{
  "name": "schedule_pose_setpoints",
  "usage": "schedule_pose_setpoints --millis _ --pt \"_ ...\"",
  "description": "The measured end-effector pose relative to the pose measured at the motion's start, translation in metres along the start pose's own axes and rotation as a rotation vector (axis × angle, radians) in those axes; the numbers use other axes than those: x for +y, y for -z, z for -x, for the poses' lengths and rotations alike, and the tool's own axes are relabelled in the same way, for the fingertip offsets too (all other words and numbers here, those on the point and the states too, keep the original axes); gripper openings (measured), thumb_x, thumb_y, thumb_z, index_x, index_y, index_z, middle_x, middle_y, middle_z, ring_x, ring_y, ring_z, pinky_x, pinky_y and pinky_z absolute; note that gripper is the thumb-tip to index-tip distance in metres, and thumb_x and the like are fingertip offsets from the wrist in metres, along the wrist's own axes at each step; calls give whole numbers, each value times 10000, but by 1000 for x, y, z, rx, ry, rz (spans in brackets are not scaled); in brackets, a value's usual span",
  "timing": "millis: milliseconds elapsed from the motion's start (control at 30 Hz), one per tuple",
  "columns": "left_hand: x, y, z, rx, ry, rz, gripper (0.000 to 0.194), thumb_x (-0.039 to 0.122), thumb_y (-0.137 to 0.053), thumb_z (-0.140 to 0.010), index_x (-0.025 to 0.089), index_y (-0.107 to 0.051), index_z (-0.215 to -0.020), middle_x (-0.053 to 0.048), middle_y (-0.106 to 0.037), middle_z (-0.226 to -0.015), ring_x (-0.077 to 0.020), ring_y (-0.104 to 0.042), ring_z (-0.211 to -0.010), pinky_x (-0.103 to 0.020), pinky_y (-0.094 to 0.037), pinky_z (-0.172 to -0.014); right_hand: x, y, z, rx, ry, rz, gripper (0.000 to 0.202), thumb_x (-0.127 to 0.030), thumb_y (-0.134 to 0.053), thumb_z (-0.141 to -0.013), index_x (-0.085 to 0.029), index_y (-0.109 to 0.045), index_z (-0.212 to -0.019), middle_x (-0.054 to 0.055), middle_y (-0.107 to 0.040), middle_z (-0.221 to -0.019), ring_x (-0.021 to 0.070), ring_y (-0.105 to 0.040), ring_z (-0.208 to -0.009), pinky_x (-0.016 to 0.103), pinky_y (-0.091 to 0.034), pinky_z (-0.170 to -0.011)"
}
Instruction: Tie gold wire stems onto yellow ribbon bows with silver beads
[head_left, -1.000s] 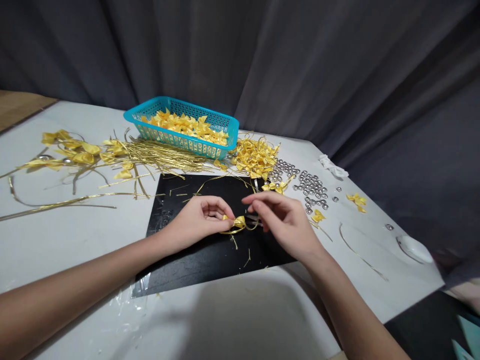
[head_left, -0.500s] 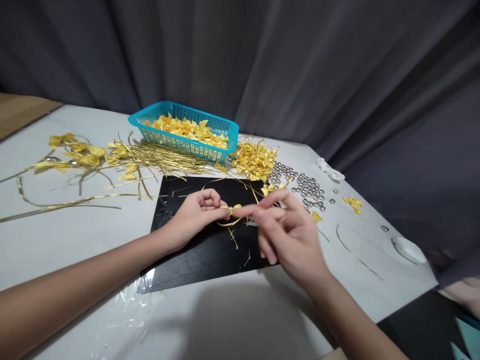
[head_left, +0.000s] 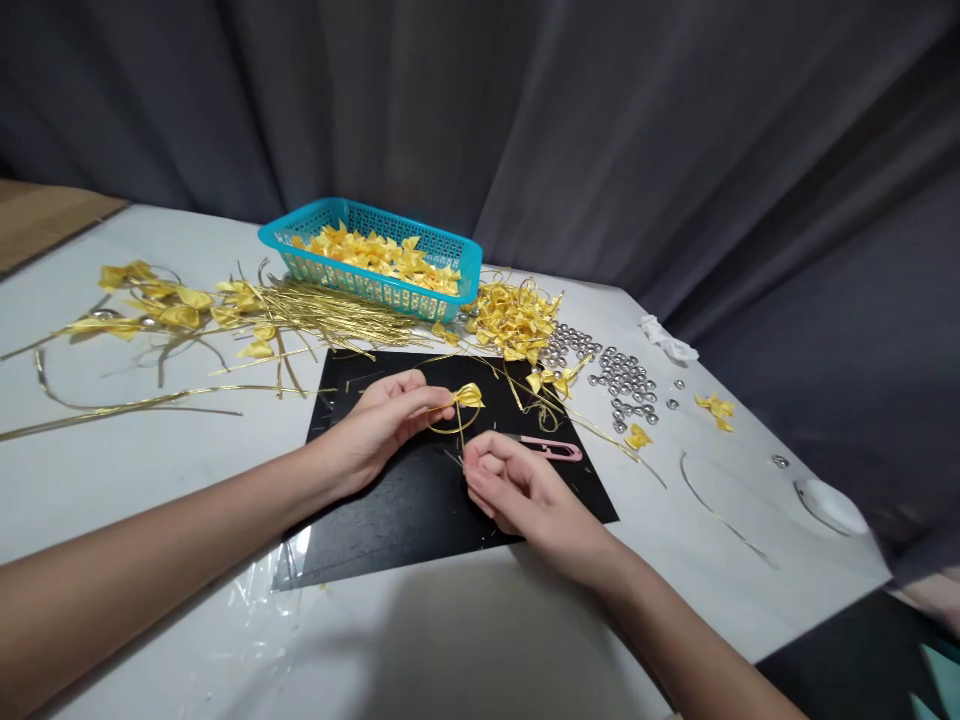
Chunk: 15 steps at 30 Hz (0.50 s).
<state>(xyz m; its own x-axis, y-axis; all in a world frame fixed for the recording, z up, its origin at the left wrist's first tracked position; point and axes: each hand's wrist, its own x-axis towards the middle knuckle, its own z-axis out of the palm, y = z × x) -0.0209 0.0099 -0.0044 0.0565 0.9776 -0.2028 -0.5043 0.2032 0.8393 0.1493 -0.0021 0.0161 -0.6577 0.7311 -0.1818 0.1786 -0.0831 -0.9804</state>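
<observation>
Over the black mat (head_left: 375,530), my left hand (head_left: 397,415) pinches a small yellow ribbon bow (head_left: 469,396) at its near-left side. A gold cord (head_left: 460,428) comes off the bow; part of it curves in a loop below, and a strand runs down to my right hand (head_left: 525,495). The fingertips of that hand are closed on the strand's lower end. Just behind my right hand, a pair of pink thread snips (head_left: 551,449) lies on the mat.
A turquoise basket (head_left: 375,283) of yellow bows stands at the back. Gold cords (head_left: 337,315) lie before it, with more bows (head_left: 514,320) to its right. Silver beads (head_left: 626,380) are scattered right of the mat. A white oval object (head_left: 831,506) sits near the right edge.
My right hand has moved down and left from beside the bow, and its fingers have closed on the cord. The pink snips now show. My left hand keeps its pinch.
</observation>
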Motion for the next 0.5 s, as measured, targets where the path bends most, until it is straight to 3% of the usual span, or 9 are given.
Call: schedule_pose_setpoints --millis 167,267,367,500 --pt "0 0 2 -80 28 -47 353 164 -686 -668 171 -355 -545 78 -512 -562 -39 -550 -581 -133 -429 -590 4 -7 0 178 41 61 216 -415 -489 -872 -206 -439 -864 -4 -637 -674 43 -248 -367 199 -181 -366" --pt "-1 1 1 -91 36 -42 368 151 -682 -676 170 -339 -543 81 -500 -557 -37 -549 -575 -129 -420 -582 7 -8 0 275 90 167 194 -388 -494 -866 -194 -507 -857 30 -670 -700 50 -306 -358 207 -229 -363" --pt "-2 1 0 -103 36 -47 384 138 -681 -681 171 -326 -540 76 -501 -557 -36 -554 -579 -123 -428 -594 10 -8 0 373 184 302 162 -332 -497 -857 -185 -534 -799 8 -614 -588 73 -400 -398 210 -288 -389" --pt "-2 1 0 -116 40 -43 397 127 -689 -684 174 -319 -548 73 -488 -567 -31 -544 -580 -114 -444 -609 12 -7 1 478 279 424 135 -272 -483 -858 -187 -523 -760 -56 -420 -482 66 -357 -388 202 -251 -377"
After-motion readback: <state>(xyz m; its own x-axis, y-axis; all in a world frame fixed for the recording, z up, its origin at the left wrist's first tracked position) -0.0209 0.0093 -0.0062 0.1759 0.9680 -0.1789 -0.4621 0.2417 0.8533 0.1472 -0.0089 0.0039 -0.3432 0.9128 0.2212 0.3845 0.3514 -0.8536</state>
